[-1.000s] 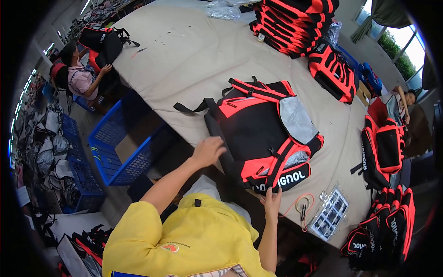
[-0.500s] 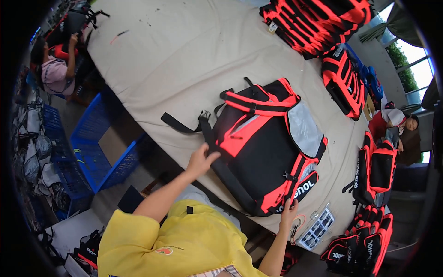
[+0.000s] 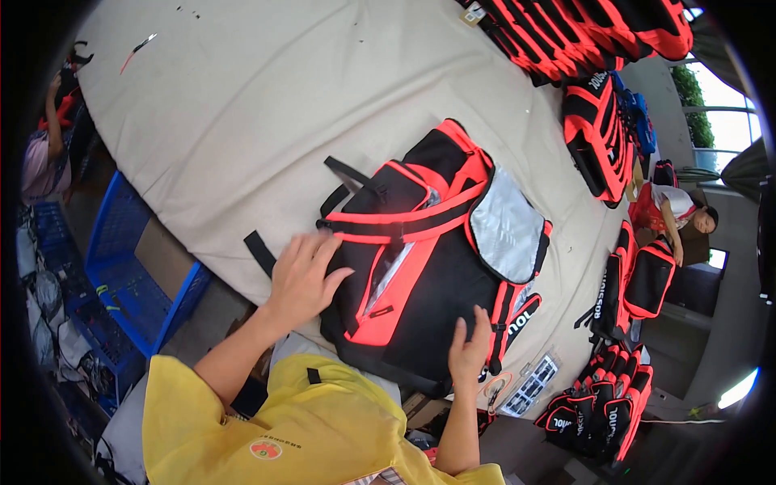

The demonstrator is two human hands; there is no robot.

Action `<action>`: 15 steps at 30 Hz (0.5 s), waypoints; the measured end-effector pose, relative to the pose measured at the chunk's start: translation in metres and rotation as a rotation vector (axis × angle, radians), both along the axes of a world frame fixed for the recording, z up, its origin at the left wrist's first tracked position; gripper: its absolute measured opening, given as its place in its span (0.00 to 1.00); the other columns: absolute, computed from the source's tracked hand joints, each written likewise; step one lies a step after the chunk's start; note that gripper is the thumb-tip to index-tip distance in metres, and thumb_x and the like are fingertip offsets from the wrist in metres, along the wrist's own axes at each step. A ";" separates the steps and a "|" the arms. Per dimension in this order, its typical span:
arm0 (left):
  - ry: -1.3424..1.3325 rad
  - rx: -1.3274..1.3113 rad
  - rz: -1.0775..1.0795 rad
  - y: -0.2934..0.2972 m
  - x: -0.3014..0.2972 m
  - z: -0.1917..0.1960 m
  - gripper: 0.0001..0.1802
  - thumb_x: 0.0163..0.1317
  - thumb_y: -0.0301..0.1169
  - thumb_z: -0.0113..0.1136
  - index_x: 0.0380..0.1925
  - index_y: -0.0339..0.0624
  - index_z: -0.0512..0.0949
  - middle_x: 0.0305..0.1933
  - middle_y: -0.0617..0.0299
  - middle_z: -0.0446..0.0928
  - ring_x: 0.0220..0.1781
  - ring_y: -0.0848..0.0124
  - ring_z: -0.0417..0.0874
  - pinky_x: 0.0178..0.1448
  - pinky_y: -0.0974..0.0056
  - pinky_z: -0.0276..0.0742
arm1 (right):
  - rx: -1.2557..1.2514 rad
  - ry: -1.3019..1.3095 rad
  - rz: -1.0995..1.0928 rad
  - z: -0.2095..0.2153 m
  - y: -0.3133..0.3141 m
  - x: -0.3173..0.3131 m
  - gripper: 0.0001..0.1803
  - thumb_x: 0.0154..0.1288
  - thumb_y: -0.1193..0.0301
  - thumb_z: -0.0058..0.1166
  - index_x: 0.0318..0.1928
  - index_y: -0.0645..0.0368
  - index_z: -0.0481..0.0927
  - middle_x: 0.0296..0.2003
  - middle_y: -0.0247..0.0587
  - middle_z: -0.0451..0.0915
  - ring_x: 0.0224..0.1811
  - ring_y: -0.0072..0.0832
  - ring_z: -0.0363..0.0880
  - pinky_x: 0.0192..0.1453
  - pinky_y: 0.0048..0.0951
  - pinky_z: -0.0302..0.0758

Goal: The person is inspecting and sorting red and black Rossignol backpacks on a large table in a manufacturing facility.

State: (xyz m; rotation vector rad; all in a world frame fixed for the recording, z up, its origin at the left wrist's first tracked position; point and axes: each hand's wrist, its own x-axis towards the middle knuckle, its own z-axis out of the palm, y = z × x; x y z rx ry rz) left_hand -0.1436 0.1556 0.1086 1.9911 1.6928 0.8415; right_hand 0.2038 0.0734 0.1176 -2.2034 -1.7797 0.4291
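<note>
A black and bright orange-red backpack (image 3: 453, 299) lies before me at the table's near edge, a silver-grey flap (image 3: 508, 225) on its right side. My left hand (image 3: 303, 279) is on its left side by the orange-edged strap (image 3: 400, 228), fingers stretched, thumb apart, slightly blurred. Black webbing (image 3: 260, 253) sticks out beyond that hand. Over the lower right of the bag, my right hand (image 3: 469, 352) is open with fingers apart; whether it touches the fabric I cannot tell.
The cloth-covered table (image 3: 242, 105) holds a pile of similar bags (image 3: 582, 36) at the far right. More bags (image 3: 602, 404) stand at the right, near a small clear-covered card (image 3: 529, 386). A blue crate (image 3: 145, 275) is on the left. Other people work at both sides.
The backpack has turned and shifted slightly left in view. My left hand has moved left onto its side; my right hand has come off the lower right corner and over the bag. The view has shifted.
</note>
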 end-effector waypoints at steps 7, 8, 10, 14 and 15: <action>0.523 -0.116 -0.172 0.047 0.062 -0.004 0.12 0.56 0.31 0.65 0.39 0.38 0.80 0.36 0.54 0.83 0.38 0.60 0.85 0.43 0.57 0.76 | 0.049 0.206 -0.049 0.027 0.053 -0.028 0.23 0.78 0.71 0.59 0.67 0.67 0.76 0.64 0.59 0.80 0.69 0.51 0.78 0.74 0.45 0.72; 0.469 -0.094 -0.200 0.039 0.076 0.008 0.10 0.56 0.31 0.65 0.36 0.40 0.79 0.30 0.58 0.81 0.32 0.61 0.85 0.36 0.56 0.79 | 0.095 0.261 -0.055 0.034 0.060 -0.028 0.22 0.79 0.71 0.58 0.68 0.66 0.76 0.62 0.55 0.82 0.66 0.45 0.80 0.71 0.41 0.74; 0.153 -0.311 -0.370 0.011 0.112 0.046 0.12 0.60 0.34 0.63 0.37 0.36 0.78 0.26 0.50 0.84 0.27 0.53 0.89 0.30 0.46 0.84 | 0.186 0.302 -0.006 0.051 0.081 -0.030 0.20 0.80 0.73 0.57 0.68 0.66 0.77 0.60 0.49 0.85 0.62 0.36 0.84 0.68 0.36 0.77; -0.530 -0.782 -0.813 -0.052 0.177 0.043 0.23 0.76 0.47 0.59 0.52 0.36 0.82 0.35 0.43 0.85 0.41 0.41 0.89 0.44 0.38 0.83 | 0.044 0.253 0.234 0.064 0.135 -0.044 0.20 0.78 0.69 0.59 0.65 0.63 0.80 0.62 0.53 0.84 0.65 0.45 0.83 0.69 0.39 0.77; -0.324 -0.702 -0.840 -0.060 0.181 0.051 0.18 0.75 0.47 0.60 0.44 0.43 0.86 0.34 0.55 0.86 0.44 0.47 0.89 0.44 0.43 0.83 | 0.016 0.259 0.330 0.059 0.146 -0.043 0.20 0.79 0.66 0.59 0.65 0.63 0.80 0.62 0.57 0.83 0.67 0.50 0.81 0.71 0.45 0.75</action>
